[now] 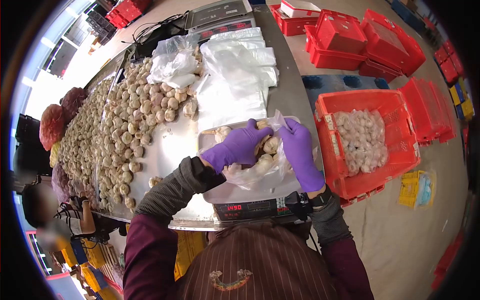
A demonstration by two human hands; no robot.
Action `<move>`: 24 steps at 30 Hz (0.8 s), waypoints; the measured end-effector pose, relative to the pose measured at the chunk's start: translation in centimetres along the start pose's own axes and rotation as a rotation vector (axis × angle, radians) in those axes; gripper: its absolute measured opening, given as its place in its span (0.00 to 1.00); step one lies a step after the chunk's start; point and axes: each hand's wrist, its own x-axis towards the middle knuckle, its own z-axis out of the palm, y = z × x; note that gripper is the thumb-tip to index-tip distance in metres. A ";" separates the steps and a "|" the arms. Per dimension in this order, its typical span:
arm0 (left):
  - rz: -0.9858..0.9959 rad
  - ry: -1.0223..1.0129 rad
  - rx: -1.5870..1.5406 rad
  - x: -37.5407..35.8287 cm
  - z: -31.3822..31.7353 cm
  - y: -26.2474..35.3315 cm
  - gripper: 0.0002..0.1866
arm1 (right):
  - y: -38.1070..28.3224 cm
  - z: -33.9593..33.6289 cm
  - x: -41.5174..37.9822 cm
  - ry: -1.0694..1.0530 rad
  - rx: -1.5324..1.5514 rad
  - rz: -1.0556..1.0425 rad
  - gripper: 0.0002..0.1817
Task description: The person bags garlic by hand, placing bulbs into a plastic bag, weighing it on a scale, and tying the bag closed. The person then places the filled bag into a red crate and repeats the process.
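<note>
A clear plastic bag [245,176] holding garlic bulbs [271,145] lies in the metal pan of a scale [235,192], whose red display reads 1.490. My left hand [240,146], in a purple glove, is closed at the bag's left side, its thumb and fingers near the mouth; the fingertips are partly hidden. At the right, my right hand [303,152], also gloved, pinches the upper edge of the bag. A loose garlic bulb [221,133] sits in the pan behind my left wrist.
A large heap of garlic [130,107] covers the table's left. Flat plastic bags [232,80] are stacked behind the scale, near a second scale [217,14]. To the right stands a red crate [327,107] with bagged garlic [360,140]. Another person [75,215] is at the left.
</note>
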 end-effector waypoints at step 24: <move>-0.809 0.725 -0.580 -15.6 3.4 -6.7 0.21 | -3.7 -3.5 -3.4 0.297 -0.197 -0.149 0.21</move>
